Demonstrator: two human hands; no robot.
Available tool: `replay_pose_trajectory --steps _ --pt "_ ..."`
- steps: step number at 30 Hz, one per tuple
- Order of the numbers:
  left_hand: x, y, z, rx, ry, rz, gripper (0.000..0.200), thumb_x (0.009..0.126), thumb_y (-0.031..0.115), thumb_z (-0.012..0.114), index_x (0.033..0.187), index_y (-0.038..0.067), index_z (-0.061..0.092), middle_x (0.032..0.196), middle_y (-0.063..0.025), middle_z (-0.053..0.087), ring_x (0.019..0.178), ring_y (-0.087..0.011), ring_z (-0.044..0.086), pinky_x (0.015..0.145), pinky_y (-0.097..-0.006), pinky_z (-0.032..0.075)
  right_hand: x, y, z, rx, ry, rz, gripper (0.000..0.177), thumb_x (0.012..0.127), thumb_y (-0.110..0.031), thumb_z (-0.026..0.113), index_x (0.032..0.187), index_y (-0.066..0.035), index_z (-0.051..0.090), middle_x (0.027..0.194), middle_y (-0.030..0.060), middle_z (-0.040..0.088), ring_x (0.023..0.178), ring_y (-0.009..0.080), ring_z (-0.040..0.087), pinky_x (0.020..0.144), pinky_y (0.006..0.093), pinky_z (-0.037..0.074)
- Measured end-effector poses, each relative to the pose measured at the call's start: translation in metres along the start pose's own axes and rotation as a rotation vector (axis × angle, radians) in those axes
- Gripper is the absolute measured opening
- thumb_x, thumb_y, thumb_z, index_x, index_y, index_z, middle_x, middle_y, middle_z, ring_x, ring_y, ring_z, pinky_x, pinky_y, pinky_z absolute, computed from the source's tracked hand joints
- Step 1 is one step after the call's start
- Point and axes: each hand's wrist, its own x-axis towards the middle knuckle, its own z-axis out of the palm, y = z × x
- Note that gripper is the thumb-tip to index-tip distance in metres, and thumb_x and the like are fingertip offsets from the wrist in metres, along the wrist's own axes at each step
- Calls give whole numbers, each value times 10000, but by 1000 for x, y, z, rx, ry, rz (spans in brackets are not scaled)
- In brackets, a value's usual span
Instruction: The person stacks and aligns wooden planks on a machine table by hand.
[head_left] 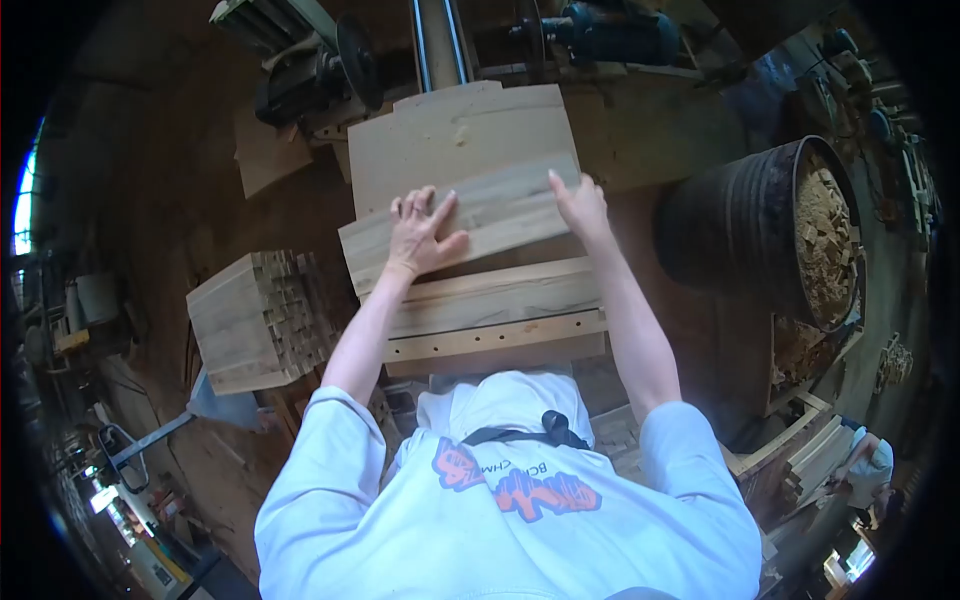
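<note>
A pale wooden plank (500,210) lies slightly tilted on top of a stack of planks (500,310) on a machine table. My left hand (420,238) rests flat on the plank's left part, fingers spread and thumb pointing right. My right hand (580,205) grips the plank's right end at its upper corner. A larger light board (460,130) lies just beyond the plank. Both my arms reach forward from my white shirt at the bottom of the view.
A block of stacked wood pieces (255,320) stands to the left. A black barrel (740,230) holding wood scraps stands to the right. Machinery (310,70) sits beyond the boards. More timber (810,460) and another person (872,462) are at the lower right.
</note>
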Motion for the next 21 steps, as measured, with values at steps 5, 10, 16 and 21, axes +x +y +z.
replay_pose_trajectory --steps 5,10,16,21 --pt "-2 3 -3 65 34 -81 708 826 589 609 1395 181 507 1353 -157 416 1283 -328 341 1073 -534 206 -69 1 38 -256 294 -829 731 805 -396 672 1345 31 426 1330 234 459 1248 400 406 1073 506 308" --pt "5 2 -7 39 39 -81 710 821 563 622 1400 170 504 1354 -172 434 1287 -343 362 1080 -531 220 -126 42 58 -371 -152 -1068 851 798 -522 658 1396 21 390 1355 200 443 1305 360 373 1123 510 247" --pt "-10 3 -7 -14 -108 -140 860 779 574 668 1479 158 390 1431 -222 411 1343 -352 346 1105 -515 195 -98 27 40 -517 -311 -1238 953 508 -395 858 1310 -43 484 1259 137 529 1223 318 468 1048 441 337" --pt "-14 16 -44 -38 -502 -69 1385 497 429 904 1562 165 58 1498 -343 212 1404 -477 208 1144 -590 160 -133 45 7 -680 -156 -1224 764 476 -324 866 1116 -98 514 1108 66 535 1090 258 497 955 408 373"
